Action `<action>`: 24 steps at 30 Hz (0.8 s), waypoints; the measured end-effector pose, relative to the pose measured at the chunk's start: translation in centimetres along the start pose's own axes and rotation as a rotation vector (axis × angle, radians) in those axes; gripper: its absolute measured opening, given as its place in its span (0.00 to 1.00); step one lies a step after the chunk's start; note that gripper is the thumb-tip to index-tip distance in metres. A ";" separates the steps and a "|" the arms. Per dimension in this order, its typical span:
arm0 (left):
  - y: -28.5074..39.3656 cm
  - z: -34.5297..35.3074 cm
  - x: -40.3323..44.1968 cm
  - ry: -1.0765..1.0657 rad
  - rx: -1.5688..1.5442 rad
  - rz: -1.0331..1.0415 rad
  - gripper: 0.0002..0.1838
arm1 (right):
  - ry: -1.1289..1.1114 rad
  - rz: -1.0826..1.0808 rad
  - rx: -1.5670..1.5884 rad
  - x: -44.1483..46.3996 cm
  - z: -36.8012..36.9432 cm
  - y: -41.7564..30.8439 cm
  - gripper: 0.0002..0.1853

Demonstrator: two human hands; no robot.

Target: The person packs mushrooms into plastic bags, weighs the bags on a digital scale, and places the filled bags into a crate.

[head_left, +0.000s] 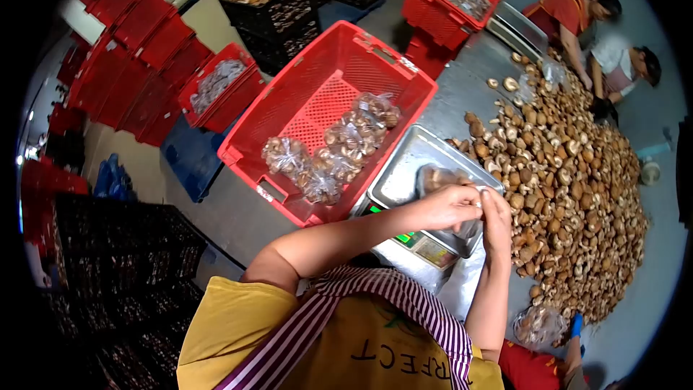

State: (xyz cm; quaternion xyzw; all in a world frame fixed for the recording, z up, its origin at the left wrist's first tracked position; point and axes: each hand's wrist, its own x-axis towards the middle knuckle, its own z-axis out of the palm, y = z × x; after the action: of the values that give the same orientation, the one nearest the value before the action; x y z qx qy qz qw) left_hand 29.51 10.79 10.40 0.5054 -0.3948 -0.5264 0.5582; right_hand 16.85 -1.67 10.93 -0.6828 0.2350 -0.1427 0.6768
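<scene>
1. One scale [398, 180] stands on the bench [465, 87]; its pan carries one mushroom-filled bag [435, 178], apparently so that the pan bears the weight and frees both hands.
2. Two hands, left hand [451, 206] and right hand [497, 220], meet over the scale. Each grip is drawn into a close fingertip pinch, seemingly on the bag's gathered neck; exact contact is partly hidden.
3. One red crate [328, 105] sits just left of the scale, probably for short reach. It contains at least four packed bags [354, 137]; overlap prevents an exact count.
4. One mushroom heap [570, 188], uncountable, lies right of the scale, likely also for reach.
5. One loose bag [540, 326] lies right of the scale, nearer the wearer.
</scene>
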 end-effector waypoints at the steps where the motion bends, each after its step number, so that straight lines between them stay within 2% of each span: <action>1: -0.8 -0.6 0.2 -0.042 -0.056 0.053 0.08 | -0.016 0.081 0.000 0.2 -0.5 0.6 0.14; 2: -1.7 -1.6 0.5 -0.016 -0.122 0.096 0.07 | 0.052 0.011 -0.033 0.4 -0.6 1.5 0.12; 3: -2.5 -2.8 0.8 0.013 -0.186 0.139 0.07 | 0.024 -0.005 -0.095 0.6 -0.5 0.7 0.09; 6: -4.2 -7.0 1.7 0.139 -0.137 0.002 0.06 | 0.032 -0.107 -0.573 0.9 -1.7 1.5 0.07; 7: -4.1 -7.3 1.9 0.170 0.076 -0.023 0.06 | 0.042 -0.105 -0.572 1.0 -2.0 2.4 0.07; 9: -4.3 -6.9 2.2 0.262 0.710 0.158 0.08 | 0.031 -0.182 -0.587 1.1 -2.3 4.0 0.06; 10: -5.7 -7.5 3.0 0.294 0.932 0.390 0.09 | 0.020 -0.293 -0.650 0.6 -1.4 3.2 0.04; 11: -7.0 -8.3 3.9 0.290 0.931 0.388 0.09 | -0.013 -0.376 -0.715 0.1 -0.7 3.5 0.03; 13: -7.7 -9.7 5.6 0.456 0.914 0.067 0.09 | -0.129 -0.559 -0.925 -1.6 0.7 3.4 0.03; 14: -7.6 -10.6 6.0 0.526 0.761 0.037 0.11 | -0.156 -0.597 -1.055 -2.8 1.4 4.4 0.04; 15: -7.9 -11.5 6.4 0.490 0.658 -0.065 0.10 | -0.222 -0.568 -1.010 -3.2 1.9 3.3 0.06; 17: -10.5 -11.3 7.6 0.612 0.697 -0.079 0.10 | -0.172 -0.565 -1.023 -3.1 1.8 3.0 0.05; 18: -10.7 -11.5 7.9 0.604 0.701 -0.076 0.10 | -0.162 -0.563 -1.023 -2.8 1.6 3.0 0.05; 20: -11.3 -11.8 7.9 0.610 0.086 -0.063 0.09 | -0.008 -0.428 -0.593 -2.4 1.1 2.9 0.02; 21: -8.3 -11.0 6.5 0.493 -0.150 -0.039 0.08 | 0.070 -0.305 -0.317 -2.1 0.9 3.5 0.04; 23: -4.5 -9.7 4.0 0.303 -0.308 -0.056 0.05 | 0.134 0.005 0.278 -1.2 1.3 2.3 0.08; 24: -2.6 -8.3 2.9 0.297 -0.306 -0.062 0.05 | 0.158 0.051 0.428 -0.6 1.9 1.8 0.11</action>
State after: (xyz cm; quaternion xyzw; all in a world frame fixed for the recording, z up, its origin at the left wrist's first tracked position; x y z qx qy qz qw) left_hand 37.47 9.29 6.15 0.4987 -0.2080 -0.5167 0.6641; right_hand 17.07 0.33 9.17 -0.5041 0.2688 -0.2250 0.7893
